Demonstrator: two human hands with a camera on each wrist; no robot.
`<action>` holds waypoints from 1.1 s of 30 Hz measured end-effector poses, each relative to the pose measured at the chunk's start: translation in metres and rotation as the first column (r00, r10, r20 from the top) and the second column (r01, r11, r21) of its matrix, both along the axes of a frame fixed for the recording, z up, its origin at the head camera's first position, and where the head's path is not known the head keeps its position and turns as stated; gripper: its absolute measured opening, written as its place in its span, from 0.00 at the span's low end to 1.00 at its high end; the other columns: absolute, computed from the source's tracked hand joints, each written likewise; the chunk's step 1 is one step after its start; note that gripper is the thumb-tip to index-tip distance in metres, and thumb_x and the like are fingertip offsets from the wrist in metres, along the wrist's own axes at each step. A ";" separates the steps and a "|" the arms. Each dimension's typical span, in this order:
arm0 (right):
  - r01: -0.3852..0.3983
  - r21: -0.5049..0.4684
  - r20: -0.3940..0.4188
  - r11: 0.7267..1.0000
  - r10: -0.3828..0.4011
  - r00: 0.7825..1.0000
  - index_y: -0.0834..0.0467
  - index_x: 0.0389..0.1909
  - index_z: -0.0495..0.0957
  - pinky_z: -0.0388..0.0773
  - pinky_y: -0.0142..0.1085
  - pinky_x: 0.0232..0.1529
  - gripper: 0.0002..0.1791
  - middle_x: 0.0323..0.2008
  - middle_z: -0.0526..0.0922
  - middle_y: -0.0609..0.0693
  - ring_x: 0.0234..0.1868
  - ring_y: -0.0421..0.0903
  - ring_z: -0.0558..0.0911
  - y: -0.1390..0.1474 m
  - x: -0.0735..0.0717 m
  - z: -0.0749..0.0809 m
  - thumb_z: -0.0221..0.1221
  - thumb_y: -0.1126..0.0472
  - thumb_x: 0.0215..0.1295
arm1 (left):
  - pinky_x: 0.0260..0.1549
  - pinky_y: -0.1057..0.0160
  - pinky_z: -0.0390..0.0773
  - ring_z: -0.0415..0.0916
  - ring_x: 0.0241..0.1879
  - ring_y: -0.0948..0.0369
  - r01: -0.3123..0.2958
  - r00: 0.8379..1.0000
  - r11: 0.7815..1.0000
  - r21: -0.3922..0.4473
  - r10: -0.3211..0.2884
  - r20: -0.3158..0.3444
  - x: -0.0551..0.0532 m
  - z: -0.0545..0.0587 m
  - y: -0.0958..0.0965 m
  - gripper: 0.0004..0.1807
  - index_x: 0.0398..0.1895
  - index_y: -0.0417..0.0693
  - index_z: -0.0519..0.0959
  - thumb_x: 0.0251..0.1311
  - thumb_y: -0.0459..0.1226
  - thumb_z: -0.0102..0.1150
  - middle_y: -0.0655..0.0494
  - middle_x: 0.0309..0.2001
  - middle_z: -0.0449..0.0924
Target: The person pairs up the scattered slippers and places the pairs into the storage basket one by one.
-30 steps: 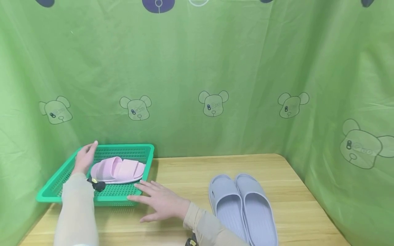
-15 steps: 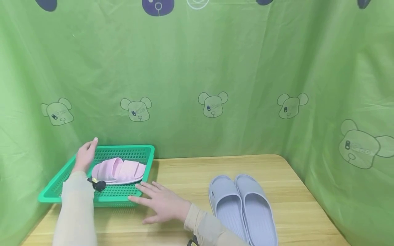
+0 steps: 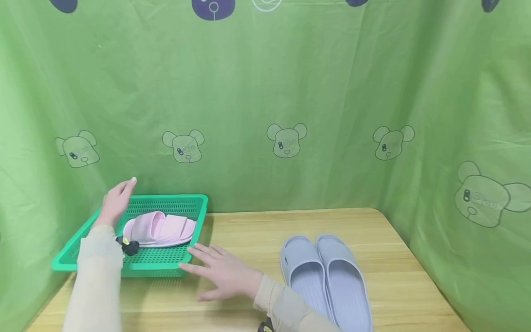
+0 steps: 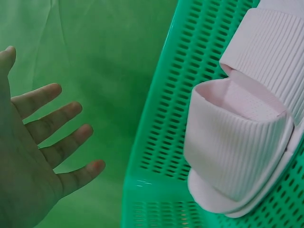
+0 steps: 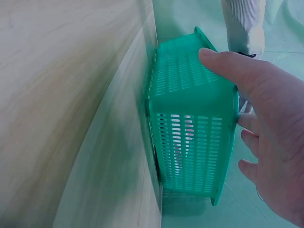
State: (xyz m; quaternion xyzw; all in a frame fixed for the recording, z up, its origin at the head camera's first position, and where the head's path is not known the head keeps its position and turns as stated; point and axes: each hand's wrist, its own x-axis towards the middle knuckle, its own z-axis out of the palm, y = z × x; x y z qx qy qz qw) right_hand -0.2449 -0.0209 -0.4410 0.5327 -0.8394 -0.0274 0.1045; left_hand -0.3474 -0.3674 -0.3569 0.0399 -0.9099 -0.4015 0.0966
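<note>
Pink slippers (image 3: 166,230) with ribbed straps lie in a green plastic basket (image 3: 162,267) at the table's left. My left hand (image 3: 117,201) hovers over the basket's left side, fingers spread and holding nothing; in the left wrist view the hand (image 4: 42,156) is apart from the basket's rim (image 4: 159,76). Beside the basket's front right corner is my right hand (image 3: 224,272), fingers extended. From the right wrist view its fingertips are close to the rim of the basket (image 5: 190,99); whether they touch it I cannot tell.
A pair of grey-blue slippers (image 3: 327,281) stands on the wooden table (image 3: 398,276), right of my right forearm. Green curtains (image 3: 323,83) with bear-head prints enclose the table at the back and both sides.
My left hand has lifted up and slightly right, away from the basket's left rim. My right hand has drawn slightly right from the basket corner. Basket and slippers look unmoved.
</note>
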 end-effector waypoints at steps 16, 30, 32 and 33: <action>0.048 -0.004 0.002 0.999 -0.048 0.999 0.41 0.78 0.43 0.51 0.48 0.77 0.49 0.79 0.44 0.51 0.79 0.51 0.48 0.023 0.001 0.001 0.52 0.29 0.60 | 0.63 0.30 0.58 0.57 0.68 0.32 0.088 0.994 0.970 -0.226 -0.101 -0.046 0.012 0.019 0.021 0.43 0.76 0.42 0.52 0.70 0.64 0.28 0.33 0.72 0.57; 0.078 -0.039 0.029 0.996 -0.077 0.997 0.40 0.77 0.48 0.51 0.50 0.77 0.46 0.78 0.47 0.52 0.78 0.52 0.50 0.052 0.004 0.004 0.53 0.30 0.62 | 0.62 0.29 0.58 0.56 0.68 0.33 0.099 0.980 0.890 -0.444 -0.164 -0.111 0.028 0.025 0.043 0.40 0.75 0.44 0.56 0.70 0.62 0.34 0.33 0.71 0.59; 0.079 -0.043 0.024 0.996 -0.078 0.997 0.41 0.76 0.50 0.52 0.51 0.76 0.45 0.78 0.50 0.52 0.78 0.52 0.52 0.056 0.005 0.005 0.53 0.30 0.62 | 0.62 0.28 0.59 0.57 0.68 0.33 0.091 0.978 0.884 -0.459 -0.165 -0.124 0.032 0.024 0.047 0.40 0.74 0.45 0.57 0.70 0.62 0.35 0.34 0.71 0.60; 0.080 -0.046 0.024 0.996 -0.079 0.997 0.41 0.76 0.51 0.53 0.51 0.76 0.45 0.78 0.51 0.53 0.78 0.53 0.52 0.058 0.006 0.005 0.53 0.31 0.62 | 0.62 0.28 0.60 0.57 0.68 0.33 0.086 0.978 0.880 -0.467 -0.164 -0.129 0.033 0.024 0.049 0.40 0.74 0.45 0.58 0.70 0.63 0.35 0.34 0.71 0.60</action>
